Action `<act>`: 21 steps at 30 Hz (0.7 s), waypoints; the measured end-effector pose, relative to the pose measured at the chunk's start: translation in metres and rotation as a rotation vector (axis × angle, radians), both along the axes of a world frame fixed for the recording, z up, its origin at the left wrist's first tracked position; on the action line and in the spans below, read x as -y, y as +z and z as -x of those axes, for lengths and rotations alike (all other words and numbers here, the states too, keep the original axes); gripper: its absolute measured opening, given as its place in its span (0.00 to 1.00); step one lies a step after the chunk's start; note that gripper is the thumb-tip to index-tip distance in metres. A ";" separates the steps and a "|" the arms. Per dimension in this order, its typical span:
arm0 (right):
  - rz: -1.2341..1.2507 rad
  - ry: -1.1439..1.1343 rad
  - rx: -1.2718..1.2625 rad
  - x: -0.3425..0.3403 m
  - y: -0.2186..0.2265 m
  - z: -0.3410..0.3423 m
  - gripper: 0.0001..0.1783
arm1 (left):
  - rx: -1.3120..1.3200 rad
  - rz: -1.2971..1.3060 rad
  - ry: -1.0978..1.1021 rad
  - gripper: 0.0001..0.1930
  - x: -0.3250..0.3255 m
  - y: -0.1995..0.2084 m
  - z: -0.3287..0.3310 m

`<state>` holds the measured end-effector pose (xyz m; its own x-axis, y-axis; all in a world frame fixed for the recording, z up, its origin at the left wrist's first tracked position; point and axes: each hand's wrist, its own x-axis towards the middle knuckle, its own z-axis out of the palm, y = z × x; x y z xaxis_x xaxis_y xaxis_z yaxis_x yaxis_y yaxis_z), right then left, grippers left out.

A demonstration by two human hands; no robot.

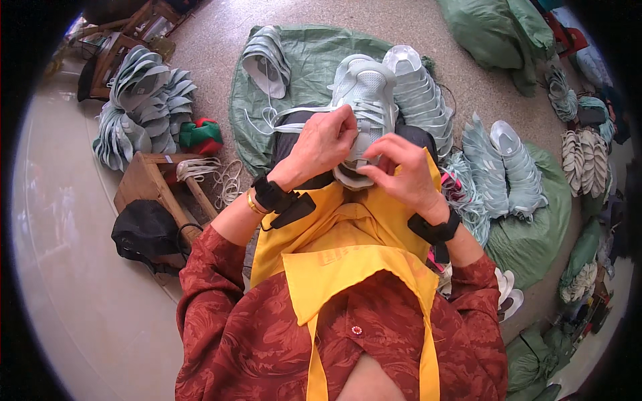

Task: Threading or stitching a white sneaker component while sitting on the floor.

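A pale blue-grey sneaker upper point(364, 85) with white laces rests over my lap, its laced front pointing away from me. My left hand point(319, 144) is closed at its left edge, pinching a white shoelace point(304, 109) whose loose loops trail off to the left. On the right of the upper, my right hand point(409, 172) curls in with thumb and forefinger close together at the opening; what lies between those fingertips is too small to make out. Beside the upper on the right stands a nested stack of similar uppers point(422, 93).
A green sheet point(314, 50) lies under the work, with another upper stack point(266, 61) at its far left. Left are piled uppers point(140, 100), a wooden stool point(157, 177) and a black bag point(150, 234). Right are more uppers point(518, 167), lace bundles point(468, 200) and a green sack point(538, 247).
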<state>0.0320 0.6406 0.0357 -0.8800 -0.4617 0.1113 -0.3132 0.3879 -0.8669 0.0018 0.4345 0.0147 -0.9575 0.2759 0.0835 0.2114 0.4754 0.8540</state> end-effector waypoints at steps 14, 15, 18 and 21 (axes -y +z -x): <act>-0.112 -0.279 -0.115 0.007 -0.022 0.028 0.06 | -0.058 0.069 0.058 0.03 -0.009 -0.008 0.000; -0.088 -0.271 -0.110 0.007 -0.023 0.029 0.07 | -0.050 0.078 0.065 0.03 -0.009 -0.008 0.000; -0.026 -0.284 -0.081 0.006 -0.027 0.029 0.07 | -0.043 0.105 0.086 0.04 -0.011 -0.007 0.001; -0.002 -0.280 -0.046 0.006 -0.023 0.031 0.07 | -0.061 0.144 0.108 0.05 -0.015 -0.007 0.003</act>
